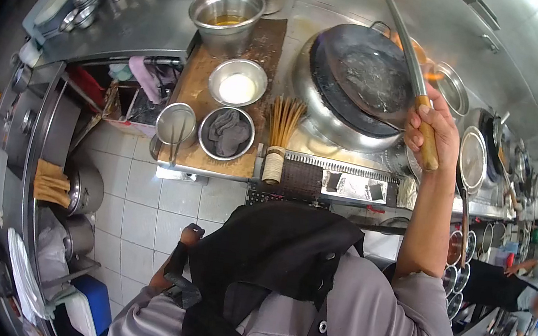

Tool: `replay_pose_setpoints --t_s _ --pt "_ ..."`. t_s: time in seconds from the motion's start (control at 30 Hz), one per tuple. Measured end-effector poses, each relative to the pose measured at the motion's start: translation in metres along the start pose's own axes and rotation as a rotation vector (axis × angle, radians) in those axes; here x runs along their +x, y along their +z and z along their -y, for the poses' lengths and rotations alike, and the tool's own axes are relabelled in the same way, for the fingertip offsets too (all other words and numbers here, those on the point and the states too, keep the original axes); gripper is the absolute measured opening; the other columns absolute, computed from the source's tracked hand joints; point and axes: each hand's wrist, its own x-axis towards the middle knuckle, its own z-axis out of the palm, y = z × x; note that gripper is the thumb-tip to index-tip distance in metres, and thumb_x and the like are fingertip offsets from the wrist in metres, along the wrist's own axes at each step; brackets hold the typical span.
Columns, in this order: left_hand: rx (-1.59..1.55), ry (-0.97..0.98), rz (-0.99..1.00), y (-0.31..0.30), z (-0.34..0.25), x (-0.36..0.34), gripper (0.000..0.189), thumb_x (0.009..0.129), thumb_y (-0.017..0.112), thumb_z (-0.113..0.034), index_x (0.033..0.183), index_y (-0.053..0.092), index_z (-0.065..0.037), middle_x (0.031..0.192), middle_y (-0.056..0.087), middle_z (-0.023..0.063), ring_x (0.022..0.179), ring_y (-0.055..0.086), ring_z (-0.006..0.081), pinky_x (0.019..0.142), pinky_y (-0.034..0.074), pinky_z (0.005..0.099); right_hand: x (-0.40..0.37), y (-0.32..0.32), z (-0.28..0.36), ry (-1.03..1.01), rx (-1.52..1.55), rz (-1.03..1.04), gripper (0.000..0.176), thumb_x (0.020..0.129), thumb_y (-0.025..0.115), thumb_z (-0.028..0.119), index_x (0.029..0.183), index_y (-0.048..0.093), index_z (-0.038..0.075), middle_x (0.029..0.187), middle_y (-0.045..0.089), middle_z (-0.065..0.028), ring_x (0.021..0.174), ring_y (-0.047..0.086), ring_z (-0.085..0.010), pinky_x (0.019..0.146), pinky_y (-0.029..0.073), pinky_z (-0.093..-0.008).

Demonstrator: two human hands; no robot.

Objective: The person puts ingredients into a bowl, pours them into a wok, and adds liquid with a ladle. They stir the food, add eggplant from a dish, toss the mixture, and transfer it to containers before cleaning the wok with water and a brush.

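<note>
My right hand [434, 128] is closed round the wooden handle of a long metal ladle [405, 40], raised with its bowl at the top edge of the view. Below and left of the ladle, a dark wok [376, 80] sits tilted over the round stove ring [313, 116], its inside wet and shiny. Orange flame [432, 76] shows at the wok's right edge, near my right hand. My left hand [192, 233] hangs low beside my black apron [272, 250], curled into a fist, with nothing visible in it.
Left of the stove, a wooden board [191, 90] bears a pot of yellowish liquid [226, 19], a bowl of white contents [237, 86], a bowl with a grey cloth [226, 134] and a strainer cup [175, 123]. A bamboo brush [279, 139] stands nearby. Another person [505, 287] is at far right.
</note>
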Motion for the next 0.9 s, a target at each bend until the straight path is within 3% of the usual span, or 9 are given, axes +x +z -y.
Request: replay_pose_setpoints --t_s 0.07,0.17,0.27,0.53,0.63,0.73,0.8,0.83,0.9 --pt "0.201 0.161 -0.026 0.013 0.015 -0.011 0.013 0.079 0.070 -0.025 0.087 0.068 -0.016 0.090 0.066 0.0093 0.083 0.067 0.0289 0.068 0.056 0.0425 0.006 -0.005 -0.006 0.043 -0.005 0.022 0.040 0.091 0.057 0.004 0.131 0.053 0.005 0.074 0.055 -0.0086 0.045 0.047 -0.0115 0.038 0.036 -0.0219" --pt "0.017 -0.129 0.091 0.017 0.028 -0.041 0.013 0.079 0.070 -0.026 0.087 0.068 -0.016 0.089 0.066 0.0093 0.083 0.067 0.0286 0.067 0.056 0.0427 -0.009 -0.023 -0.002 0.075 -0.162 -0.017 0.046 0.090 0.057 0.004 0.136 0.050 0.006 0.072 0.055 -0.0063 0.047 0.049 -0.0107 0.040 0.037 -0.0215" --pt "-0.065 -0.259 0.157 0.016 0.030 -0.051 0.013 0.079 0.070 -0.026 0.087 0.068 -0.015 0.089 0.066 0.0092 0.083 0.067 0.0283 0.067 0.056 0.0428 -0.041 -0.078 0.005 0.031 -0.526 -0.275 0.055 0.089 0.059 0.004 0.142 0.046 0.005 0.072 0.054 -0.0022 0.050 0.049 -0.0075 0.041 0.040 -0.0200" --pt "-0.082 -0.186 0.329 0.016 0.035 -0.014 0.015 0.081 0.070 -0.028 0.087 0.068 -0.015 0.088 0.066 0.0090 0.083 0.067 0.0275 0.066 0.055 0.0433 -0.216 -0.228 0.018 0.355 -0.901 -0.592 0.071 0.082 0.059 -0.007 0.149 0.042 0.011 0.082 0.056 -0.0005 0.061 0.051 -0.0072 0.048 0.040 -0.0236" --pt "-0.043 -0.041 0.352 0.010 0.029 0.011 0.015 0.081 0.070 -0.029 0.087 0.068 -0.015 0.088 0.066 0.0090 0.083 0.067 0.0272 0.066 0.055 0.0435 -0.280 -0.302 -0.043 0.386 -1.231 -0.552 0.074 0.076 0.061 -0.007 0.147 0.046 0.012 0.088 0.061 -0.0049 0.074 0.059 -0.0130 0.062 0.049 -0.0282" --pt "0.251 0.633 0.173 -0.010 0.018 0.054 0.016 0.081 0.070 -0.030 0.086 0.068 -0.015 0.088 0.066 0.0089 0.083 0.067 0.0269 0.065 0.055 0.0437 -0.310 -0.341 -0.122 0.351 -1.382 -0.560 0.082 0.074 0.070 -0.007 0.148 0.046 0.020 0.086 0.060 -0.0075 0.079 0.061 -0.0192 0.081 0.050 -0.0298" --pt "-0.104 -0.020 0.339 -0.040 -0.027 0.079 0.021 0.085 0.072 -0.031 0.087 0.067 -0.011 0.081 0.064 0.0074 0.067 0.067 0.0214 0.058 0.055 0.0394 -0.304 -0.338 -0.158 0.502 -1.297 -0.657 0.091 0.072 0.077 -0.006 0.150 0.044 0.027 0.109 0.068 -0.0115 0.101 0.067 -0.0258 0.092 0.049 -0.0328" --pt "0.231 0.635 0.188 -0.038 -0.002 0.107 0.024 0.085 0.074 -0.030 0.094 0.066 -0.010 0.082 0.066 0.0058 0.056 0.064 0.0215 0.052 0.053 0.0376 -0.297 -0.325 -0.165 0.568 -1.222 -0.692 0.092 0.074 0.077 -0.003 0.152 0.039 0.028 0.132 0.062 -0.0174 0.121 0.062 -0.0285 0.099 0.047 -0.0372" --pt "-0.381 -0.440 0.320 -0.053 -0.050 0.131 0.032 0.083 0.078 -0.032 0.101 0.067 -0.009 0.097 0.069 0.0073 0.061 0.068 0.0247 0.054 0.055 0.0401 -0.308 -0.356 -0.212 0.442 -1.232 -0.668 0.097 0.076 0.079 0.000 0.155 0.032 0.032 0.125 0.065 -0.0194 0.112 0.065 -0.0281 0.098 0.048 -0.0393"
